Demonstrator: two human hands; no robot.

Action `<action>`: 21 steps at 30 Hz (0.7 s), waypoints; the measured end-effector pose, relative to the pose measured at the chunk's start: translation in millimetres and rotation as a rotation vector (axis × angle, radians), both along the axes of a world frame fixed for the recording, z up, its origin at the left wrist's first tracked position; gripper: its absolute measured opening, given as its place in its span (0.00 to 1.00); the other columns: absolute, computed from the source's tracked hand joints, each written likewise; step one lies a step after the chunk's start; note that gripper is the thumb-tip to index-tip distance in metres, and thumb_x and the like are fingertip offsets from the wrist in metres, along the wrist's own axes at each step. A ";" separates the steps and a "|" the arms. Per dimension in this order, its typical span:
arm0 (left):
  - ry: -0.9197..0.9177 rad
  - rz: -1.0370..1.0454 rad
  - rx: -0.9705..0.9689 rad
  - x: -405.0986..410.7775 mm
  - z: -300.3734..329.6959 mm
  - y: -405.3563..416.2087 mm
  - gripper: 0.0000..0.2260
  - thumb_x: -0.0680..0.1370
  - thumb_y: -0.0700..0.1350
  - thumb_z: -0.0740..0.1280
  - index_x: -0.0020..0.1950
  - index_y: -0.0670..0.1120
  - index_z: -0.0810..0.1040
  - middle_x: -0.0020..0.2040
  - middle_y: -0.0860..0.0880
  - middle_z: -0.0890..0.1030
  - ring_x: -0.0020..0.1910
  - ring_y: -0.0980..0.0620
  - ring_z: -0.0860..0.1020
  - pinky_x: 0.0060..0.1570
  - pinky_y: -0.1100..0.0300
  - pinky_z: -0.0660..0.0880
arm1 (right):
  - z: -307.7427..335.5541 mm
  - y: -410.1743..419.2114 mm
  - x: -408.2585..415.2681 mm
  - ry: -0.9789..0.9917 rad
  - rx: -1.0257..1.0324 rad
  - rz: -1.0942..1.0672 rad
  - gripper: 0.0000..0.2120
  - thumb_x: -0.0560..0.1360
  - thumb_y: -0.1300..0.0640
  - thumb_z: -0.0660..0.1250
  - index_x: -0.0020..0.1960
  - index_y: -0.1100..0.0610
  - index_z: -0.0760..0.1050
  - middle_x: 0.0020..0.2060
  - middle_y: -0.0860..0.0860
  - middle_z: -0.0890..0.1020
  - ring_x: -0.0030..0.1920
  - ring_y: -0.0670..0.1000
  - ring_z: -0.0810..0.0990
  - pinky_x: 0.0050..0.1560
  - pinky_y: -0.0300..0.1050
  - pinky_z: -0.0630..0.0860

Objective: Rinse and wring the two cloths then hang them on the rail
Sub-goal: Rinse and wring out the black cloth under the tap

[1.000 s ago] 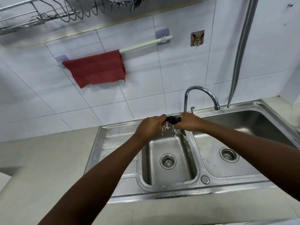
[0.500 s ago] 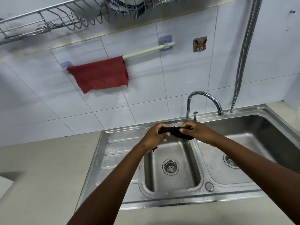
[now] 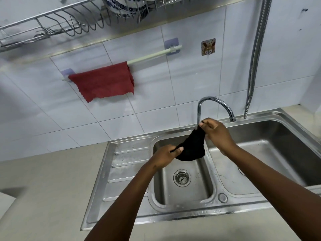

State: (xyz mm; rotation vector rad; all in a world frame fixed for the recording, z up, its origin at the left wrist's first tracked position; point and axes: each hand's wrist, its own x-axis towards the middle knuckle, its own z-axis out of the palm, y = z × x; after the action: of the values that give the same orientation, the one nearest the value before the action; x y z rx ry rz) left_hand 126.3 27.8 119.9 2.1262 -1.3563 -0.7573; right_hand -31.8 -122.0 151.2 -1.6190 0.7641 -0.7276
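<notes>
A black cloth [image 3: 192,147] hangs spread between my two hands above the small left basin of the steel sink [image 3: 182,202]. My left hand [image 3: 165,156] pinches its lower left corner. My right hand [image 3: 217,133] pinches its upper right corner near the tap. A red cloth [image 3: 104,82] is draped over the left half of the white rail [image 3: 152,55] on the tiled wall. The right half of the rail is bare.
A chrome tap [image 3: 215,106] arches behind the basins with no water running. A flexible metal hose [image 3: 255,56] hangs down the wall at right. A wire dish rack [image 3: 66,25] with patterned dishes sits above the rail. Beige counter lies left and in front.
The black cloth was twisted tight between my hands with water dripping; now it is untwisted and opened out. My right hand has risen, my left has lowered. The view has tilted upward.
</notes>
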 end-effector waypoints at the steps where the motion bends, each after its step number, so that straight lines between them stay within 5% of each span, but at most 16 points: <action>1: 0.019 0.011 -0.020 2.0 -0.3 0.4 0.16 0.80 0.56 0.59 0.46 0.45 0.77 0.46 0.49 0.75 0.45 0.52 0.75 0.45 0.60 0.70 | 4.8 -3.0 -2.3 -0.021 -0.002 -0.032 0.06 0.77 0.55 0.63 0.44 0.56 0.76 0.39 0.52 0.79 0.38 0.47 0.76 0.35 0.36 0.74; 6: 0.114 0.154 -0.199 3.5 14.2 7.2 0.10 0.80 0.46 0.62 0.61 0.48 0.74 0.52 0.49 0.79 0.49 0.53 0.78 0.38 0.67 0.77 | 13.6 -11.0 -4.4 -0.015 0.063 0.059 0.09 0.78 0.55 0.61 0.39 0.52 0.72 0.38 0.52 0.77 0.39 0.49 0.75 0.36 0.41 0.74; 9: 0.043 0.150 -0.239 2.5 24.4 6.2 0.15 0.80 0.46 0.60 0.66 0.57 0.69 0.60 0.53 0.77 0.56 0.54 0.76 0.50 0.61 0.76 | 12.6 -10.6 -4.2 0.036 0.021 0.091 0.05 0.74 0.55 0.67 0.40 0.53 0.75 0.37 0.54 0.76 0.37 0.48 0.75 0.36 0.39 0.76; 14: 0.022 0.054 -0.096 7.0 32.5 10.6 0.07 0.78 0.48 0.65 0.53 0.48 0.78 0.40 0.58 0.77 0.34 0.66 0.74 0.37 0.68 0.69 | 33.8 -28.4 -16.9 0.284 -0.291 0.245 0.12 0.64 0.57 0.78 0.45 0.55 0.80 0.31 0.46 0.73 0.32 0.44 0.72 0.33 0.30 0.67; 21: -0.162 -0.022 0.176 40.9 28.7 27.6 0.12 0.77 0.52 0.66 0.43 0.44 0.80 0.37 0.48 0.77 0.41 0.47 0.79 0.36 0.60 0.77 | 33.2 -27.1 -31.4 0.644 -0.585 0.525 0.11 0.65 0.56 0.76 0.45 0.59 0.81 0.31 0.50 0.78 0.35 0.49 0.75 0.36 0.23 0.65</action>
State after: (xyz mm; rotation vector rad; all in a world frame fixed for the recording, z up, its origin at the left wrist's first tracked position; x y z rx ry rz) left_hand 167.2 55.4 148.6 2.3578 -1.4451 -0.7515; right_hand -63.2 -149.1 184.3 -2.5153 0.5342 -0.0165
